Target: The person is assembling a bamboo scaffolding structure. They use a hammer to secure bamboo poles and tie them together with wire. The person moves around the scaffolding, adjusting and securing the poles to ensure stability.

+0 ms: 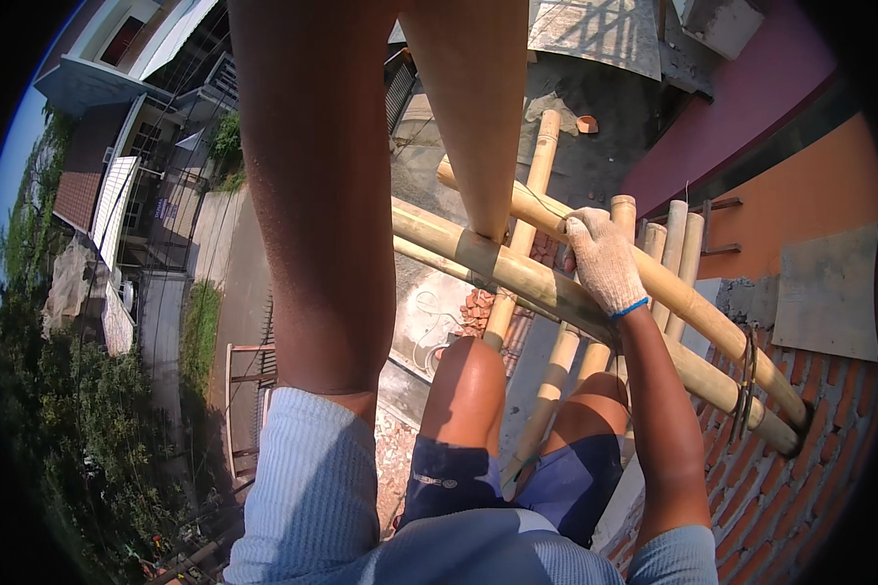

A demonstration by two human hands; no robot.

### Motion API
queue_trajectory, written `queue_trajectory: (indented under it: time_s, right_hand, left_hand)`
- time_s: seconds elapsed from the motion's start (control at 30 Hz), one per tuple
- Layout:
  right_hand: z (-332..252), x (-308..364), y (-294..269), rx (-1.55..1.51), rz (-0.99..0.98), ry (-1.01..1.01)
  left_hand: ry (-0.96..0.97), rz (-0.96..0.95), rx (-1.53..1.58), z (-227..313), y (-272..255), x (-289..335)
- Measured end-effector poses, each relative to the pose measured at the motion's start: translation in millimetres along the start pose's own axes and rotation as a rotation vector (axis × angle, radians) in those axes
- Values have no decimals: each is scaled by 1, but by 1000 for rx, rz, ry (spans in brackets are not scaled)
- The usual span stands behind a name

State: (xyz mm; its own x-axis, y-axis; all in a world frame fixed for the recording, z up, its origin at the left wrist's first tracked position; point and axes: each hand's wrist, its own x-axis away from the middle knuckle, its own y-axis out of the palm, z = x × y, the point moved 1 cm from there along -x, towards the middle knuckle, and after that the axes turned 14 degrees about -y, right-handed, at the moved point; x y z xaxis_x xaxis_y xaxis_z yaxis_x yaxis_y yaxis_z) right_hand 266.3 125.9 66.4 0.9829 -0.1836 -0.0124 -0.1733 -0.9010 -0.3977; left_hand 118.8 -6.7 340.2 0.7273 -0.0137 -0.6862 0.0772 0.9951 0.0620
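Observation:
My right hand point(605, 261), in a whitish knitted glove with a blue cuff, is closed round a slanting bamboo pole point(688, 304). A second, thicker bamboo pole point(546, 285) runs just below it, roughly parallel. Dark ties point(747, 382) bind the two poles near their right ends. My left arm point(317, 244) reaches up past the top edge, so its hand is out of view. Close beside that arm, a pale tan pole point(466, 107) rises out of the top of the picture. Its lower end appears at the thicker pole; whether they touch, I cannot tell.
Below my knees, several more bamboo poles point(546, 385) cross the scaffold. Others stand upright point(673, 249) beside the orange wall point(800, 210). A brick wall point(790, 487) lies at the lower right. Bricks point(476, 310) are heaped far below. Overhead wires point(180, 195) and a street are at left.

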Motion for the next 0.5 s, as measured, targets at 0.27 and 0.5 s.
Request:
queue_trajectory:
  time_s: [0.27, 0.5]
  right_hand:
    - [2, 14, -8, -177, -22, 2]
    - [-1, -35, 7, -80, -65, -239]
  left_hand:
    - [38, -25, -16, -18, 2, 21]
    - [129, -12, -23, -41, -20, 13]
